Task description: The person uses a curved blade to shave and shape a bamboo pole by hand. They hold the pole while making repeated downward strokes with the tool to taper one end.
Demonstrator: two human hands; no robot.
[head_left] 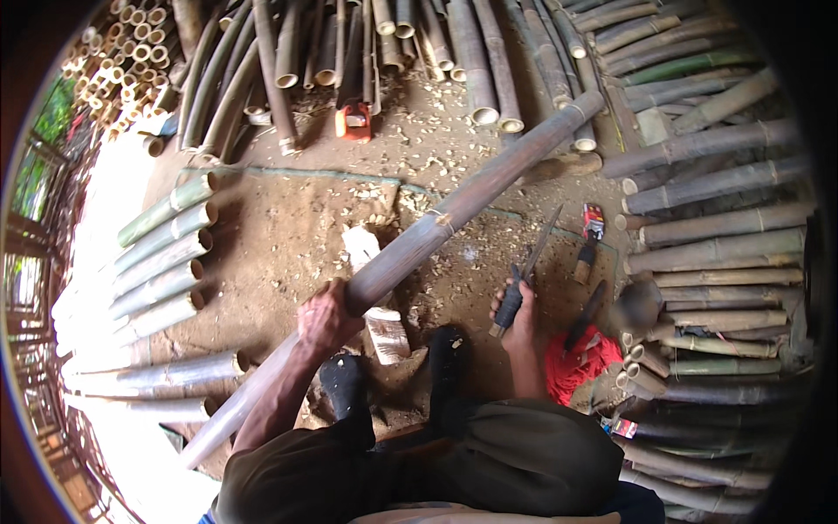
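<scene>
A long dark bamboo pole (471,194) slants across the middle, from the lower left up to the far right. My left hand (328,316) is wrapped round it in its lower half. Under the pole lies a pale, chipped wooden block (386,335), between my feet and just beyond them. My right hand (518,316) grips a knife (513,301) by its dark wrapped handle. Its narrow blade points up and away to the right, apart from the pole.
Cut bamboo lengths (166,262) lie at left; more bamboo poles (716,227) are stacked at right and far side. An orange-handled saw (353,120) lies beyond. Near my right hand are a red cloth (580,365), a dark blade (587,316) and a red-labelled tool (590,237). Shavings litter the ground.
</scene>
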